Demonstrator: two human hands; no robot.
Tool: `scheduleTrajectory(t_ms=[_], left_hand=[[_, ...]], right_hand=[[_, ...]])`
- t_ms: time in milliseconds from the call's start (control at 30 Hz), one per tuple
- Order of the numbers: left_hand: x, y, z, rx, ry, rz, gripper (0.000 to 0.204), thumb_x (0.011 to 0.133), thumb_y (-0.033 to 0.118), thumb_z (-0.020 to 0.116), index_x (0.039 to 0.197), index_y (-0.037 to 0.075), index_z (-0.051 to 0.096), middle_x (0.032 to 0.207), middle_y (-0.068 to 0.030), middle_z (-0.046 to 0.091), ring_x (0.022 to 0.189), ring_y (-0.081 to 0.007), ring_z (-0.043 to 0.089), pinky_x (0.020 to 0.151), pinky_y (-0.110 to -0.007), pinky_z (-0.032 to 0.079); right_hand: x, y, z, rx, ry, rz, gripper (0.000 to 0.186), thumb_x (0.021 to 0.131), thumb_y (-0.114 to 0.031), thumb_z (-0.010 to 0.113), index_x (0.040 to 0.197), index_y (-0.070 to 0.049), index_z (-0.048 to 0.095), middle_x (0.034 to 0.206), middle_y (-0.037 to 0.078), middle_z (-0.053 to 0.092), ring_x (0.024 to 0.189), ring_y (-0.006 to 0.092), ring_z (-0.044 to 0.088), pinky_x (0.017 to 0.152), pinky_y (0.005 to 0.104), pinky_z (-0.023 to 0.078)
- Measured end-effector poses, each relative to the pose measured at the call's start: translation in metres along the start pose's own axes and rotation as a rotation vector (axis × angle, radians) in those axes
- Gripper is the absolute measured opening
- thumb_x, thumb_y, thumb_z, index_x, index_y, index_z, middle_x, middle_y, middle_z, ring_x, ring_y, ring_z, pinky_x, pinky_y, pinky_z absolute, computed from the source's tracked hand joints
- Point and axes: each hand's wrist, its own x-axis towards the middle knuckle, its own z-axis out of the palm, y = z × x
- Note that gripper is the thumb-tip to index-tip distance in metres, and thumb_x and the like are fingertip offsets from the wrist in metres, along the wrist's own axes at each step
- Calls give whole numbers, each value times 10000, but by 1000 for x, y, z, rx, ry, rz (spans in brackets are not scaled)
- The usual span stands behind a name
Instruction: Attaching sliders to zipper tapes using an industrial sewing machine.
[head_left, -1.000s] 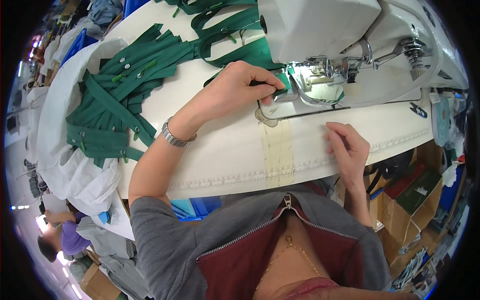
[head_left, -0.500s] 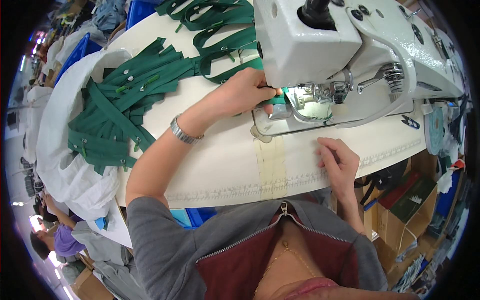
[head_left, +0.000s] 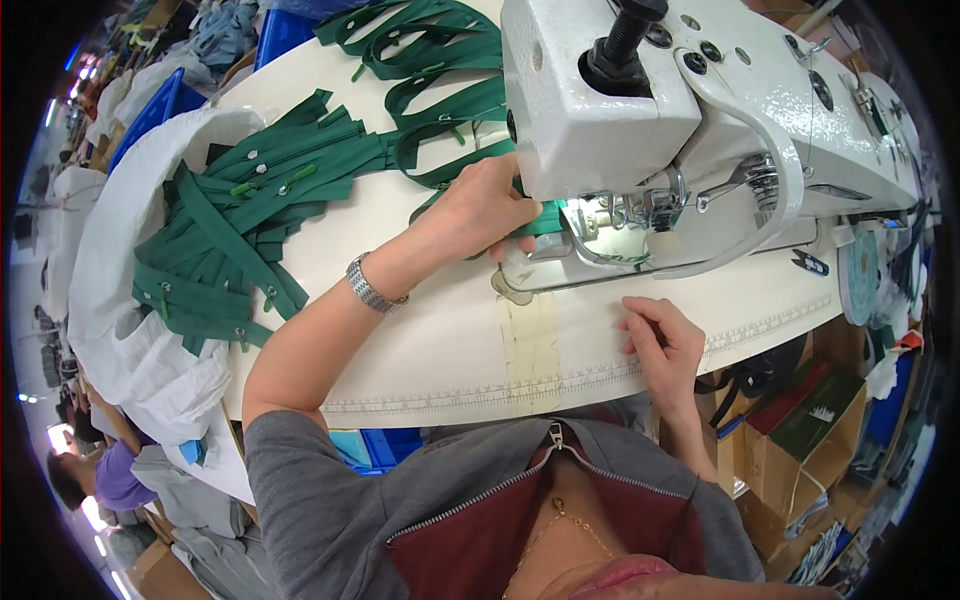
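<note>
My left hand [head_left: 478, 212], with a metal watch [head_left: 370, 285] on its wrist, is closed on a green zipper [head_left: 549, 219] just left of the presser foot [head_left: 603, 217]. The zipper's green tape runs under the foot of the white sewing machine [head_left: 600, 120]. Part of the tape is hidden by my fingers. My right hand [head_left: 668, 345] hovers or rests near the table's front edge; I cannot tell which. Its fingers are loosely bent and apart, with nothing in them. More green zippers [head_left: 240, 215] lie heaped at the left, linked by looping strips [head_left: 440, 95] behind the machine head.
The cream table [head_left: 430, 345] has a ruler strip [head_left: 450, 398] along its front edge. White cloth [head_left: 105, 260] surrounds the heap's left side. Small thread snips [head_left: 810, 262] lie at the right. Cardboard boxes [head_left: 815, 430] stand below right; another person [head_left: 115, 475] sits far left.
My left hand has shifted slightly left of the presser foot, and more green tape shows between them. The whole view has tilted a little. My right hand keeps its pose.
</note>
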Motion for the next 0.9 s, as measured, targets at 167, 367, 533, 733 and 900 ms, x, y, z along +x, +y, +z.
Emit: scheduleTrajectory(t_ms=[167,367,533,733,900], left_hand=[[3,-1,4,-13,27,11,238,768,53,495,961,-85,522,640,-107,629,412,-121,538,414,-268,443],[0,8,2,33,0,3,228,767,43,500,951,-91,515,642,-116,626,420,-125,547,421,-269,457],[5,0,3,69,16,7,224,770,38,497,956,-85,521,612,-93,617,408,-120,539,419,-265,452],[3,4,1,43,11,-15,227,773,36,506,960,-92,517,612,-98,614,408,-113,536,415,-264,448],[4,6,0,36,4,-3,219,779,28,506,966,-85,519,626,-102,612,414,-109,541,413,-254,449]], right_hand=[[0,-2,-2,5,-2,18,151,831,5,566,969,16,624,738,70,607,563,87,560,515,199,441],[0,-2,-2,12,-1,16,154,829,11,565,971,18,623,745,70,608,572,86,560,518,201,448],[-1,1,0,34,14,2,161,827,13,566,978,13,624,746,68,608,570,85,559,517,199,445],[0,0,-2,34,17,10,163,825,17,566,977,13,625,745,66,607,560,84,556,513,197,438],[0,-1,-2,44,17,18,167,824,22,565,980,15,626,740,65,603,561,86,557,514,198,439]])
